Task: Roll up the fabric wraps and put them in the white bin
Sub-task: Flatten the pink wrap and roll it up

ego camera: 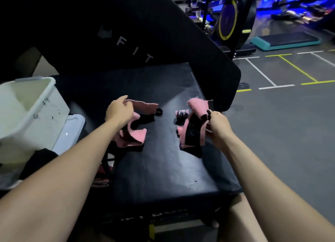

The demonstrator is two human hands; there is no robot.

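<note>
Fingers of the left hand (118, 111) curl around the upper edge of a pink-and-black fabric wrap (135, 131), pinching its pink strip so that it lifts off the black padded box (163, 169) while the rest of the wrap trails down and lies crumpled on the box top below the wrist. The right hand (218, 125) grips a second pink-and-black wrap (192, 131), its thumb and fingers closed on the fabric near the pink upper end; this wrap hangs from the hand, and its lower end touches the box top. Neither wrap is rolled. Between the two wraps, near the far side of the box, lies a small dark strap piece (182, 113), too blurred to make out further. The white bin (29, 115) stands tilted at the left, just beside the box, well apart from both wraps, with its open mouth facing up and right. A black panel with pale letters (134, 49) leans behind the box. Gym machines and a teal step platform (286, 40) stand on the grey floor beyond, on the right.
</note>
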